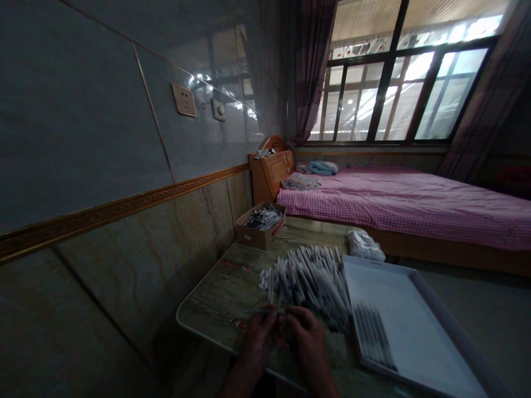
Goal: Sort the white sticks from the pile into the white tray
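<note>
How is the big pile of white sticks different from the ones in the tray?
The pile has lots of sticks, but the row has only a few. The pile is heaped and jumbled, while the row lies neatly side by side. The pile sits on the bare table, and the row sits in the white tray. Both are thin sticks.

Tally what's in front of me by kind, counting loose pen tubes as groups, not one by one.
Cardboard box: 1
White tray: 1
Plastic bag: 1
Heap of white tubes: 1
Row of tubes in the tray: 1
Single tube between left hand and right hand: 1
Total: 6
</note>
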{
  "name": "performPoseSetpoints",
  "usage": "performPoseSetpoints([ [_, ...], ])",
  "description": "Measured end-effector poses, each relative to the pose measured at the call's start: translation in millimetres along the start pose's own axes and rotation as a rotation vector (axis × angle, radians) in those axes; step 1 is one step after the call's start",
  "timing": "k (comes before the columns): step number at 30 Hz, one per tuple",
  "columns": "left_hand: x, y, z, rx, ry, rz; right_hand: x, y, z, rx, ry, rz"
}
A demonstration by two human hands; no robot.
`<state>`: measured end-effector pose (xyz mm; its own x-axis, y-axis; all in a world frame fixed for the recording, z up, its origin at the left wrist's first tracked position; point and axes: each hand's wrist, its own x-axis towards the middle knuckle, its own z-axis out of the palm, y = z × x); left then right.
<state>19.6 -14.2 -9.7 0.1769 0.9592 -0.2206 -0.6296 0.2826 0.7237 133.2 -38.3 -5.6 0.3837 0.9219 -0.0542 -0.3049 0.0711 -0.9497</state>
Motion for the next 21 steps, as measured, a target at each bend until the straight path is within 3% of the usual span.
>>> performPoseSetpoints([
  [5,0.3,-1.5,0.1,0.021,-0.04,0.008,0.9,8.5,1.0,0.015,-0.048,0.015],
  [9,0.9,-3.2,-1.3,0.039,-0.043,0.015,-0.1,7.9,-2.0,-0.119,-0.049,-0.056],
  [17,1.4,-8.8,-3.6,0.108,-0.036,0.033,-4.0,-15.4,-17.7,-0.68,-0.18,-0.466],
  [21,-0.3,-9.2,1.2,0.27,-0.039,0.058,-4.1,-9.8,-25.5,-0.796,-0.181,-0.566],
])
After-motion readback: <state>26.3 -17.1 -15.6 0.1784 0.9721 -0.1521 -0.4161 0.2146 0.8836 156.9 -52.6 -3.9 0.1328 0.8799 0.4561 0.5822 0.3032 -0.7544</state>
